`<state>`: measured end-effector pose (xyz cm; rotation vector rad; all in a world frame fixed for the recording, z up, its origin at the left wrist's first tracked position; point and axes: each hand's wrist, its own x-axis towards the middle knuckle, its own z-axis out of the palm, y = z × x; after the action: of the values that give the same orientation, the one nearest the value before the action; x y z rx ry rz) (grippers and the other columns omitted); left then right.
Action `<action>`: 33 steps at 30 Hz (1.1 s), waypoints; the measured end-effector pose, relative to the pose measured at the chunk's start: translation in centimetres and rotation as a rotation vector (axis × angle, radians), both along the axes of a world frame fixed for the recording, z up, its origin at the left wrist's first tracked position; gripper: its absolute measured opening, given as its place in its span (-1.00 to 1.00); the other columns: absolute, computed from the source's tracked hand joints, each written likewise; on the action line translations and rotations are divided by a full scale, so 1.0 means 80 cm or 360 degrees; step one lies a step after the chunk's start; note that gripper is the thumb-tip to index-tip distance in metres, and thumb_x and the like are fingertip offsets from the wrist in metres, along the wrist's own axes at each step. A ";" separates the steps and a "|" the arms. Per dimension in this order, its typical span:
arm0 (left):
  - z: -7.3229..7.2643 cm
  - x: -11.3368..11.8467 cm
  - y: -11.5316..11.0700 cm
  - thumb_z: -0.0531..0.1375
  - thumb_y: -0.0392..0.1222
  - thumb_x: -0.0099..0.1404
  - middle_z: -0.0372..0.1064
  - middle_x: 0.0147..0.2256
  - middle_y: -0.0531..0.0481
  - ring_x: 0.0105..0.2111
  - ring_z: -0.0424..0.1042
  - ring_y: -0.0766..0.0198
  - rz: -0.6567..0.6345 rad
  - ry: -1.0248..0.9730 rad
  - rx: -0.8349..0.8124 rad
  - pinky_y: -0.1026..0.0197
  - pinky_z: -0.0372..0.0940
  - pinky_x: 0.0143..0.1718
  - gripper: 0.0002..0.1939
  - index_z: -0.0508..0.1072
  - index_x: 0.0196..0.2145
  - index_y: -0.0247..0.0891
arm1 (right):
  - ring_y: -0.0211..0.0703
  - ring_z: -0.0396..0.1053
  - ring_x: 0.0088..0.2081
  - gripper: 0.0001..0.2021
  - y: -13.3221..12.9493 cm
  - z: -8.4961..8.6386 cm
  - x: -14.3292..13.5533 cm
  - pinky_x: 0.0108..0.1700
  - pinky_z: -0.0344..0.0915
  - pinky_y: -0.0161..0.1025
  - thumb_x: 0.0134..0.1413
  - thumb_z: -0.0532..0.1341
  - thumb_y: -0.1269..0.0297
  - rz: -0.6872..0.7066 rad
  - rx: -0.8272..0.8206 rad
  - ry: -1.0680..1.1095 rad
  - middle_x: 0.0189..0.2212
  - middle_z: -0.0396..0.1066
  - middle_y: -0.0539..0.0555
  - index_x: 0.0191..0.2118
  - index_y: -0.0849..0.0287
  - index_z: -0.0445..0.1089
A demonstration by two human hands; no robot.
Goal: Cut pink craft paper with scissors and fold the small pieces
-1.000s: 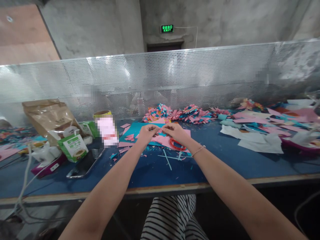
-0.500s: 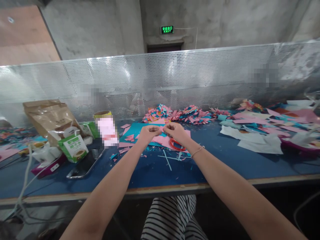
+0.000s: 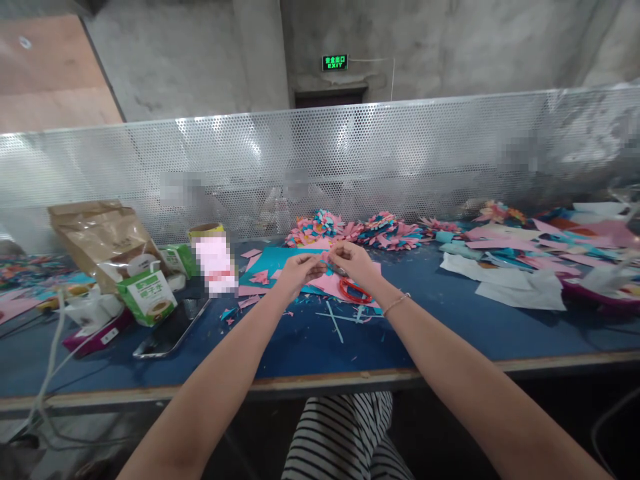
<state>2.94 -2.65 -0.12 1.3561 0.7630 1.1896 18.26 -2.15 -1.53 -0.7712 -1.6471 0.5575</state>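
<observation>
Above the sheets in the middle of the table, a small pink paper piece (image 3: 327,257) is pinched between the fingertips of my right hand (image 3: 349,259). My left hand (image 3: 302,272) is closed, its fingertips at the lower left edge of that piece; its exact grip is partly hidden. Scissors with red handles (image 3: 355,291) show just below my right hand, and whether that hand also bears them I cannot tell. Beneath both hands lie a blue paper sheet (image 3: 273,261) and pink paper (image 3: 333,285). Cut pink scraps (image 3: 260,277) are left of my left hand.
Bunched pink and blue paper flowers (image 3: 390,231) line the back by the perforated metal screen (image 3: 350,147). Thin blue strips (image 3: 334,321) lie in front. On the left are a phone (image 3: 173,328), a green-white carton (image 3: 147,297) and a brown bag (image 3: 107,240). Loose papers (image 3: 520,280) spread right.
My left hand has drawn slightly left and down from the pink paper piece. My right hand has shifted a little and turned, still holding the piece.
</observation>
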 end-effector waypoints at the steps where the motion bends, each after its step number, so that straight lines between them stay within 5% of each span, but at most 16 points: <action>1: 0.000 0.000 0.000 0.26 -0.15 -0.08 0.41 -0.54 -0.06 -0.49 0.39 0.33 -0.0021 -0.0025 -0.0038 0.20 0.26 -0.31 -0.80 0.42 -0.51 -0.36 | -0.33 0.23 -0.49 -0.90 -0.002 0.000 -0.001 -0.41 0.19 -0.34 -0.12 0.11 0.29 -0.0014 0.0038 -0.0050 -0.55 0.27 -0.03 -0.45 0.20 0.27; 13: -0.001 -0.004 0.003 0.29 -0.31 -0.14 0.42 -0.46 -0.03 -0.42 0.39 0.34 -0.0112 -0.0195 0.0113 0.19 0.24 -0.22 -0.79 0.44 -0.45 -0.34 | -0.19 0.24 -0.22 -0.91 -0.015 0.006 -0.002 -0.36 0.28 -0.30 -0.10 0.15 0.34 -0.0200 0.0457 -0.0293 -0.30 0.24 0.09 -0.39 0.16 0.35; 20: -0.001 -0.003 0.004 0.29 -0.34 -0.15 0.41 -0.45 -0.02 -0.43 0.39 0.35 -0.0139 -0.0277 0.0112 0.16 0.25 -0.20 -0.79 0.45 -0.44 -0.33 | -0.20 0.23 -0.21 -0.94 -0.012 0.005 -0.002 -0.12 0.22 -0.13 -0.10 0.18 0.33 -0.0318 0.0727 -0.0376 -0.33 0.26 0.06 -0.41 0.12 0.38; 33: 0.004 0.000 -0.002 0.27 -0.39 -0.15 0.40 -0.51 0.02 -0.46 0.39 0.37 -0.0113 -0.0361 0.0083 0.18 0.26 -0.21 -0.80 0.43 -0.46 -0.33 | -0.16 0.19 -0.16 -0.90 -0.015 0.005 -0.005 -0.10 0.20 -0.11 -0.06 0.16 0.35 -0.0345 0.0830 -0.0373 -0.31 0.20 0.06 -0.40 0.03 0.40</action>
<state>2.93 -2.83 0.24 1.2540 0.5217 1.2885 17.86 -3.33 -1.16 -0.6267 -1.7869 -0.1246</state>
